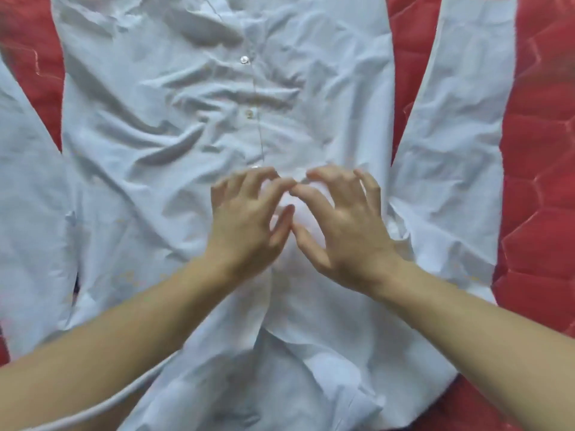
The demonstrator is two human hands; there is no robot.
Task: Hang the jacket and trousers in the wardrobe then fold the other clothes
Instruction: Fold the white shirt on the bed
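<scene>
Shirt [193, 126] is spread front-up across the red quilted bed [541, 126], sleeves at three and nine o'clock. Its placket is pinched at centre by left hand [245, 228] and right hand [345, 231], probably to fasten a button before folding

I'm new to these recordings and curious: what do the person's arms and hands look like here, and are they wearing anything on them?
Both arms are bare right to the frame's lower edge: no sleeves show. The left hand and right hand wear no gloves, and no rings, watch or bracelet show on fingers or wrists. The nails look short and unpainted, though the picture is slightly blurred there.
</scene>
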